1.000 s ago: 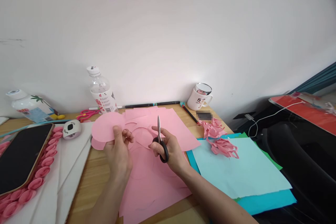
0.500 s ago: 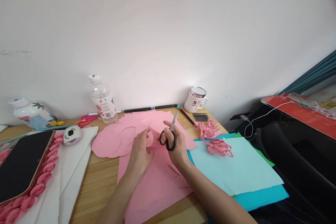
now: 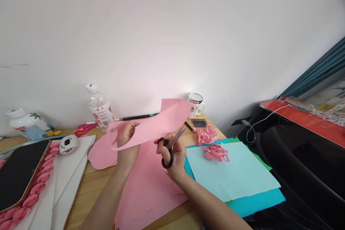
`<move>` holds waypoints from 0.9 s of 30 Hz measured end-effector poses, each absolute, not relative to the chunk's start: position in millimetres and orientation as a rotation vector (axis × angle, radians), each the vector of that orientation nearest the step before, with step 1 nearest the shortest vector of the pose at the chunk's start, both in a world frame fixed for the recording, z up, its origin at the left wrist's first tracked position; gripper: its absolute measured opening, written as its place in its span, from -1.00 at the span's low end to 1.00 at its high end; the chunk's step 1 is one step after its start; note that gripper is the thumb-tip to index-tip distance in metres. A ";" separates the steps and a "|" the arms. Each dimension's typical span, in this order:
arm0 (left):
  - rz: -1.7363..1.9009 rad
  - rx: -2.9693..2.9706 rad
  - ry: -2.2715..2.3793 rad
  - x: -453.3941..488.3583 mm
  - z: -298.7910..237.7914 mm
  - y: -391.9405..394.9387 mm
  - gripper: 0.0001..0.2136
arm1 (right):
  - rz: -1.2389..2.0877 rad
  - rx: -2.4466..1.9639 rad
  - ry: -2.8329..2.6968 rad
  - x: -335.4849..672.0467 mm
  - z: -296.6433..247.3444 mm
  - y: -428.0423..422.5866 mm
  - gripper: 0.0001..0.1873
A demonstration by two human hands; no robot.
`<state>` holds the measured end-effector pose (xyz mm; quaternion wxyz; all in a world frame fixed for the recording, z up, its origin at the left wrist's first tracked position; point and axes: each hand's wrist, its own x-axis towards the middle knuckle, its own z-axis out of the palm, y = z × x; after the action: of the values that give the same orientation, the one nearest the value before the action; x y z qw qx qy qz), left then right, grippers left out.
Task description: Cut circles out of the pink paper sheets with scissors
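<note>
A curved-edged piece of pink paper (image 3: 153,120) is raised off the table, and my left hand (image 3: 128,136) is closed on its left part. In my right hand (image 3: 175,154) are black-handled scissors (image 3: 171,147), their blades parted a little and pointing up to the right, apart from the raised paper. Under both hands lie larger pink sheets (image 3: 148,190). Left of my left wrist rests a stack of rounded pink paper cutouts (image 3: 102,152).
Crumpled pink scraps (image 3: 215,152) lie on light blue paper (image 3: 234,176) at right. A white mug (image 3: 194,106) and a plastic bottle (image 3: 101,109) stand by the wall. On the left are a phone (image 3: 23,172), pink paper rolls (image 3: 37,188), and pink scissors (image 3: 84,128).
My left hand has lifted a pink paper piece off the pile and moved left. The scissors have swung rightward and lower in my right hand, and the view has shifted slightly.
</note>
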<state>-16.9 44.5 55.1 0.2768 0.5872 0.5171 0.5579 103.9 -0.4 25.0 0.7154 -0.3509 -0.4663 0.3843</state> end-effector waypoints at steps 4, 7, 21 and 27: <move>1.641 1.031 1.167 -14.2 70.7 46.5 -0.83 | 0.906 -0.837 -1.153 105.0 25.8 -0.6 -0.85; 1.734 0.705 0.980 -12.4 72.3 48.1 -0.74 | 0.974 -0.802 -1.251 103.7 20.9 0.6 -0.84; 1.849 0.687 0.865 -15.9 64.6 37.1 -0.61 | 1.325 -0.784 -1.302 103.2 12.4 14.3 -0.54; 1.682 0.761 0.966 -6.6 52.7 24.0 -0.66 | 1.242 -0.809 -1.243 109.3 20.9 15.0 -0.64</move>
<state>-6.6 24.0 52.7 0.5048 0.3152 0.4002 0.6969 109.3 15.0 20.9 0.5675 -0.3444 -0.5291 0.5286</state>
